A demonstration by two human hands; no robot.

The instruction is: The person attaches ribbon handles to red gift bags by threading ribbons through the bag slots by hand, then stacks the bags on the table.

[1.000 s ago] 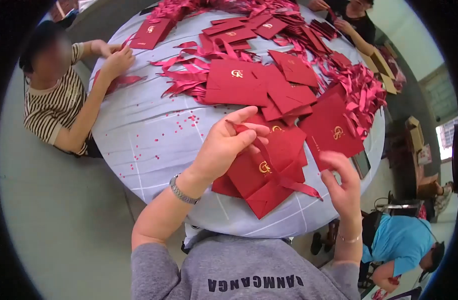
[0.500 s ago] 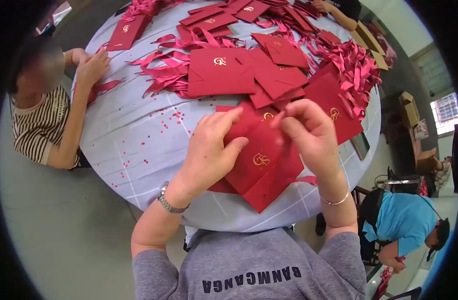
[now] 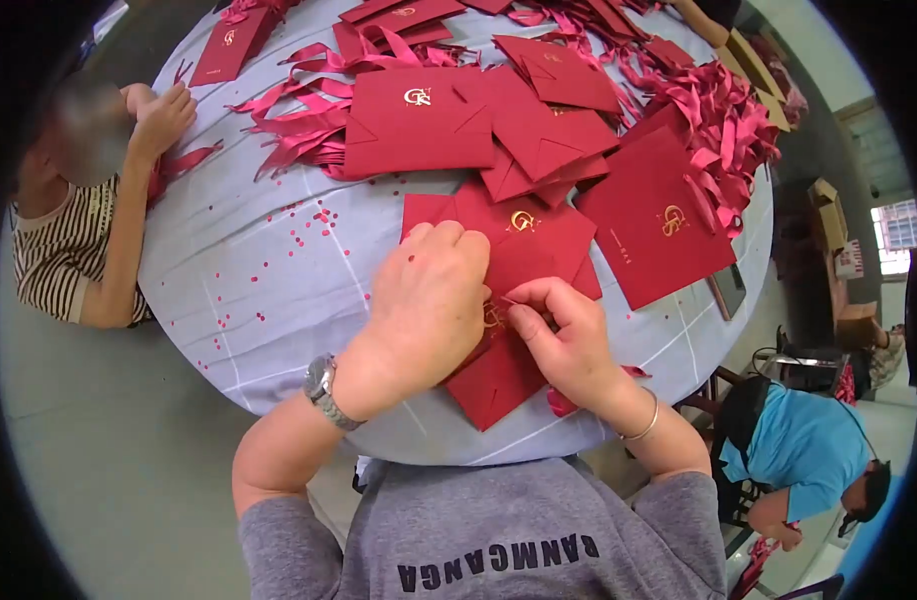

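Observation:
In front of me lies a red paper bag (image 3: 491, 388) with a gold logo, partly covered by my hands. My left hand (image 3: 429, 295) is closed over its left side, fingers curled down; what they grip is hidden. My right hand (image 3: 567, 340) pinches thumb and forefinger together at the bag's logo, around something too small to name. The two hands' fingertips are close together. Just beyond lies another red bag (image 3: 551, 232) with a gold logo. A bit of red ribbon (image 3: 562, 402) shows beneath my right wrist.
More red bags (image 3: 419, 125) and heaps of pink-red ribbon (image 3: 724, 130) cover the far side of the round table. Small red paper dots (image 3: 314, 222) are scattered at left. A phone (image 3: 727, 290) lies at the right edge. A person in stripes (image 3: 69, 235) works at left; another in blue (image 3: 804, 440) sits at right.
My right hand has come down and left toward the bag's logo. The left hand's fingers have curled closed over the bag. The view has shifted slightly.

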